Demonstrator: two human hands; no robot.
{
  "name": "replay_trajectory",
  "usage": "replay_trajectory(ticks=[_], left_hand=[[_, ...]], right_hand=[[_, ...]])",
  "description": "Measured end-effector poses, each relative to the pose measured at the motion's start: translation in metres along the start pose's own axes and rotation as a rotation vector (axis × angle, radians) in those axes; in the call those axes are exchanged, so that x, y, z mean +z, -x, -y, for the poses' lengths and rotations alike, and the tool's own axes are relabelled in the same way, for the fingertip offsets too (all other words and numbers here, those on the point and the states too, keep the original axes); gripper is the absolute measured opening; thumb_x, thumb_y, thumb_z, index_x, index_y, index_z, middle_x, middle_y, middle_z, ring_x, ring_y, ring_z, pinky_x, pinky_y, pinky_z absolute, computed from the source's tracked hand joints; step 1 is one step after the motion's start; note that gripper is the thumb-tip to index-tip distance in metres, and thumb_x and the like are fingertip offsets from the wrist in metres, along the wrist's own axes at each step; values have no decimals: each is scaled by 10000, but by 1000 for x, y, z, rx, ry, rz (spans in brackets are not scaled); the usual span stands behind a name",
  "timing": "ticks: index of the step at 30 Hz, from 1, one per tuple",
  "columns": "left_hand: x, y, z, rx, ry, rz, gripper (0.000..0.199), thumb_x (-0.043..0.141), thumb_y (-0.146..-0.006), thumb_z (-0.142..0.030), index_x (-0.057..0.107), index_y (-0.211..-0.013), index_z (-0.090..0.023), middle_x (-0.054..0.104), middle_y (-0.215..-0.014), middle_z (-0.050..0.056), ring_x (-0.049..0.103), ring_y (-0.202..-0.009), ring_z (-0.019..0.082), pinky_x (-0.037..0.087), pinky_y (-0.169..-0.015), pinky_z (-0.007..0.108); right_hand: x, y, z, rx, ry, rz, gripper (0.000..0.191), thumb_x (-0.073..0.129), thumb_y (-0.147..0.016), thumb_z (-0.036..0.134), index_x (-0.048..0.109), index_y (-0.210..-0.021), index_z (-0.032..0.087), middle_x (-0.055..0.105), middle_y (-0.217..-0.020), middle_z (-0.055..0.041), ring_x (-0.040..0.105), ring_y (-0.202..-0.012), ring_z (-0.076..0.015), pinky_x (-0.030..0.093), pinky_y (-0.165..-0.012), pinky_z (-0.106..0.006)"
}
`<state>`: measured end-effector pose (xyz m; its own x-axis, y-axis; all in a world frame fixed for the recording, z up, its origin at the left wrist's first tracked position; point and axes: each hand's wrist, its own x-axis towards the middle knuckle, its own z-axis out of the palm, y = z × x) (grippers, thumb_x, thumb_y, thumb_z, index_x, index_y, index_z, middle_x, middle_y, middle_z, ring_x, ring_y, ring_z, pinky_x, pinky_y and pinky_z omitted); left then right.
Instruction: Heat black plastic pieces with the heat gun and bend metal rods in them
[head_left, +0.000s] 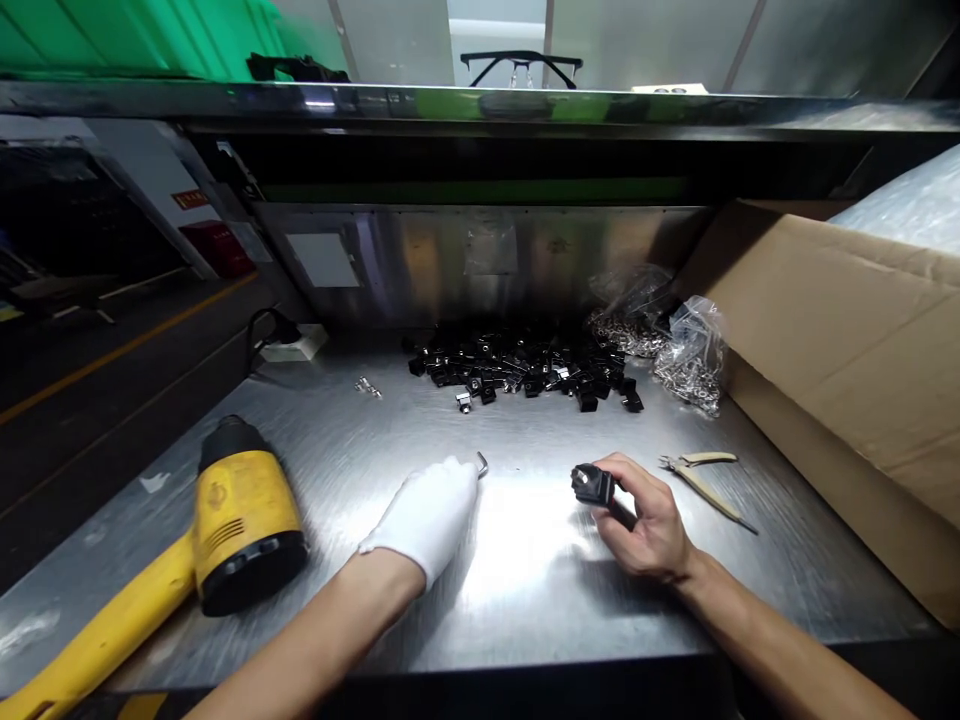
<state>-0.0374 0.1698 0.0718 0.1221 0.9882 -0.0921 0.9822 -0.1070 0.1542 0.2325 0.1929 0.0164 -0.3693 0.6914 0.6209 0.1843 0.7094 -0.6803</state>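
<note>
One black block (592,485) sits pinched in our bare right hand (651,518). A bent metal stick (484,464) pokes out past our gloved left hand (431,510); we can't tell if it's gripped. If we pinch too loosely, the block could drop to the worktop (517,600) below our right hand.

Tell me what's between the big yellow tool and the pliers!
The head view shows the gloved left hand, with a bent metal piece poking out, and the bare right hand, holding a black part, there.
</note>
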Motion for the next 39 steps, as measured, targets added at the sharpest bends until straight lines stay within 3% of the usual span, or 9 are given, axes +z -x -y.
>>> replay_trajectory(ticks=[3, 7, 11, 13, 24, 39], left_hand=[[6, 6, 0, -5, 136, -73, 415, 296, -918, -103, 675, -1078, -162, 663, -950, 138, 622, -685, 245, 468, -674, 388], [9, 27, -10, -35, 603, -214, 280, 350, -1008, -328, 600, -998, -202, 639, -898, 68, 621, -783, 230, 499, -709, 345], [12, 50, -30, -124, 1135, -172, 307, 387, -1017, -432, 569, -878, -228, 507, -700, -17, 493, -613, 163, 467, -569, 281], [14, 56, -37, -145, 1269, -159, 297, 426, -1012, -439, 554, -836, -237, 460, -665, -36, 444, -583, 147, 447, -559, 268], [32, 56, -44, -4, 1119, -486, 109, 567, -974, -272, 675, -969, -282, 636, -724, -47, 617, -656, 136, 525, -631, 243], [35, 54, -41, 131, 1089, -518, 276, 596, -955, -138, 654, -1130, -343, 668, -795, -69, 643, -680, 115, 545, -672, 244]], right_hand=[[1, 0, 0, 13, -7, 15, 357, 555, -786, 91, 609, -1127, 179, 578, -913, -57, 559, -783, -222, 471, -660, -357], [3, 0, 0, 51, -6, 46, 348, 556, -779, 87, 610, -1109, 181, 574, -905, -53, 551, -762, -214, 453, -649, -353], [4, 0, 1, 75, -15, 127, 348, 547, -755, 81, 614, -1079, 189, 584, -893, -43, 547, -733, -203, 441, -626, -341], [4, 0, 0, 75, -17, 153, 362, 544, -744, 78, 611, -1080, 192, 590, -902, -42, 551, -739, -202, 446, -635, -341], [6, 1, -2, 35, -12, 192, 434, 540, -722, 67, 605, -1133, 190, 607, -949, -59, 575, -798, -222, 465, -669, -360], [6, -1, 0, 23, 7, 202, 414, 545, -728, 80, 610, -1124, 184, 606, -923, -60, 584, -784, -223, 485, -649, -366]])
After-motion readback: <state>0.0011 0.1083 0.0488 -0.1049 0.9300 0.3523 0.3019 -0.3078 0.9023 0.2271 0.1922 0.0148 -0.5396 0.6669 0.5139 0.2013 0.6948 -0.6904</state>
